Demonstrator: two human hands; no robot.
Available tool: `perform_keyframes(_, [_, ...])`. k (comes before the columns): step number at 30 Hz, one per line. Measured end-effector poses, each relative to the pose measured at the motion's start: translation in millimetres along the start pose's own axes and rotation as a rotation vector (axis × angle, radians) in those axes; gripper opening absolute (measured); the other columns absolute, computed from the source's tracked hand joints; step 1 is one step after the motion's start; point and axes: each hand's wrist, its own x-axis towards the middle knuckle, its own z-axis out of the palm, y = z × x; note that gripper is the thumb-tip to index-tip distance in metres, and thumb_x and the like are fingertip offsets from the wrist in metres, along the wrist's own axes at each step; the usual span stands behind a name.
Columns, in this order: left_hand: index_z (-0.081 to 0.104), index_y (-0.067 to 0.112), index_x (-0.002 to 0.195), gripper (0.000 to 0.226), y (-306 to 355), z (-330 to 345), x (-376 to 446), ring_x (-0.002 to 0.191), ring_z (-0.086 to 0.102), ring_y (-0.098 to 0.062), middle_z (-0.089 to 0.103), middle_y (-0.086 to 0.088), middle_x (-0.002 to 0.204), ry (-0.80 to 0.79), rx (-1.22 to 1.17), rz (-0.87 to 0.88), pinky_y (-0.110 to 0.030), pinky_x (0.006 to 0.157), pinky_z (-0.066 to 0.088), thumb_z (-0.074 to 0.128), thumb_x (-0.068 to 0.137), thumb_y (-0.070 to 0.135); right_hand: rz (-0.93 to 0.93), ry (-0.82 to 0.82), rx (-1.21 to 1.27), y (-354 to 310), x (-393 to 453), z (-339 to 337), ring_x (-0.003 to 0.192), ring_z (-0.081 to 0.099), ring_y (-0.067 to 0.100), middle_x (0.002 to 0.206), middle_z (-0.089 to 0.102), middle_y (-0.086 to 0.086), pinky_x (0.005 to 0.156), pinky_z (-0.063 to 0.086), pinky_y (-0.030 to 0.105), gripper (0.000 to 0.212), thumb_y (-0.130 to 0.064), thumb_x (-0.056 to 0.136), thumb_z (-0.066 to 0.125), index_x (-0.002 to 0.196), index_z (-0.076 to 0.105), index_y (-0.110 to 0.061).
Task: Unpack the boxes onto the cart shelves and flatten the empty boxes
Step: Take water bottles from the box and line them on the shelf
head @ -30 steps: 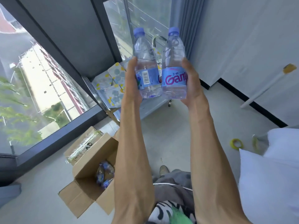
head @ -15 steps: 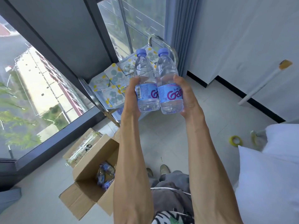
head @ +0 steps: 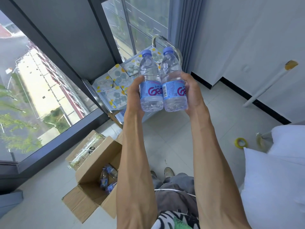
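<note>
Two clear, ribbed plastic water bottles with pale blue screw caps and blue wrap-around labels are standing upright in the air, side by side and touching, out at arm's length above the cart. The left bottle (head: pixel 150 83) is sitting in the left hand (head: pixel 134 95), whose thumb is lying up the bottle's near side while the fingers are wrapping round behind it, out of sight. The right bottle (head: pixel 174 80) is being gripped the same way by the right hand (head: pixel 192 91), thumb curling over the label edge.

Behind and below the bottles, the metal cart (head: pixel 165 42) with its curved chrome handle is standing against the window, its top shelf carrying flat pale packs (head: pixel 115 86) printed with yellow dots and grey-blue flower shapes, lying close together.

On the tiled floor to the lower left, an open brown corrugated cardboard box (head: pixel 92 176) is resting with its flaps splayed out; several more small bottles (head: pixel 107 179) are lying loose on its bottom. One flap is bearing crinkled clear tape.

Off to the right, a yellow tape roll (head: pixel 241 142) is lying flat on the tiles near a soft white pillow (head: pixel 272 179).
</note>
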Motion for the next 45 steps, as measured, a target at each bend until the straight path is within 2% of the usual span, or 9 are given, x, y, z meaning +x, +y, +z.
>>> perform_keyframes(4, [0.053,-0.001,0.133,0.078,-5,-1,2,0.121,0.054,-0.051,0.053,-0.036,0.132,-0.064,0.029,-0.049,-0.063,0.105,0.042,0.072,0.076,0.049,-0.024,0.014,0.003,2,2,0,0.095,0.065,0.038,0.103,0.068,0.021,0.088,0.052,0.05,0.028,-0.036,0.093,0.059,0.103,0.068,-0.011])
perform_keyframes(7, [0.054,0.005,0.127,0.057,-9,-5,8,0.111,0.056,-0.046,0.054,-0.031,0.123,-0.117,-0.022,-0.023,-0.064,0.101,0.041,0.071,0.083,0.038,-0.058,-0.011,-0.026,3,5,-3,0.108,0.058,0.046,0.12,0.059,0.033,0.098,0.043,0.058,0.048,-0.037,0.083,0.071,0.118,0.062,-0.004])
perform_keyframes(13, [0.071,0.005,0.098,0.039,-14,-7,11,0.08,0.07,-0.029,0.071,-0.016,0.09,-0.092,-0.099,-0.095,-0.043,0.076,0.059,0.057,0.091,0.041,-0.017,0.088,-0.077,10,3,-7,0.086,0.068,0.032,0.098,0.071,0.016,0.085,0.053,0.047,0.035,-0.038,0.081,0.072,0.102,0.072,-0.011])
perform_keyframes(20, [0.063,0.005,0.111,0.036,-12,-10,20,0.089,0.066,-0.036,0.064,-0.023,0.104,-0.139,0.008,-0.097,-0.049,0.082,0.057,0.061,0.092,0.036,-0.044,0.128,-0.055,14,8,-12,0.117,0.059,0.046,0.126,0.064,0.022,0.101,0.045,0.062,0.047,-0.038,0.094,0.064,0.13,0.059,-0.008])
perform_keyframes(27, [0.065,0.005,0.104,0.039,-25,-8,38,0.076,0.07,-0.029,0.07,-0.018,0.091,-0.116,0.044,-0.18,-0.039,0.07,0.06,0.054,0.096,0.041,-0.049,0.173,-0.12,13,25,-25,0.113,0.062,0.045,0.124,0.065,0.022,0.097,0.048,0.061,0.057,-0.039,0.085,0.073,0.128,0.058,-0.005])
perform_keyframes(30, [0.071,0.012,0.099,0.028,-37,0,49,0.085,0.067,-0.034,0.069,-0.018,0.097,-0.129,0.063,-0.129,-0.045,0.078,0.057,0.058,0.093,0.037,-0.036,0.162,-0.149,6,34,-39,0.096,0.068,0.034,0.113,0.07,0.019,0.087,0.055,0.053,0.054,-0.039,0.081,0.076,0.121,0.063,-0.006])
perform_keyframes(32, [0.072,0.016,0.096,0.022,-46,9,64,0.088,0.065,-0.037,0.068,-0.019,0.098,-0.096,0.106,-0.075,-0.05,0.083,0.053,0.064,0.087,0.034,-0.03,0.157,-0.153,1,47,-55,0.09,0.07,0.03,0.105,0.072,0.014,0.079,0.058,0.046,0.047,-0.036,0.079,0.079,0.114,0.066,-0.008])
perform_keyframes(36, [0.078,0.02,0.086,0.015,-71,34,94,0.078,0.072,-0.032,0.073,-0.017,0.089,0.01,0.179,-0.006,-0.04,0.067,0.059,0.074,0.081,0.033,0.024,0.132,-0.172,-14,84,-96,0.088,0.068,0.034,0.105,0.071,0.021,0.081,0.054,0.049,0.043,-0.032,0.078,0.078,0.111,0.066,-0.006])
perform_keyframes(45, [0.074,0.013,0.098,0.023,-124,72,174,0.08,0.072,-0.025,0.075,-0.013,0.09,0.374,0.282,0.238,-0.036,0.068,0.058,0.078,0.077,0.022,0.118,0.114,-0.313,-25,162,-181,0.075,0.068,0.024,0.088,0.071,0.009,0.065,0.054,0.034,0.036,-0.036,0.077,0.072,0.1,0.069,-0.008])
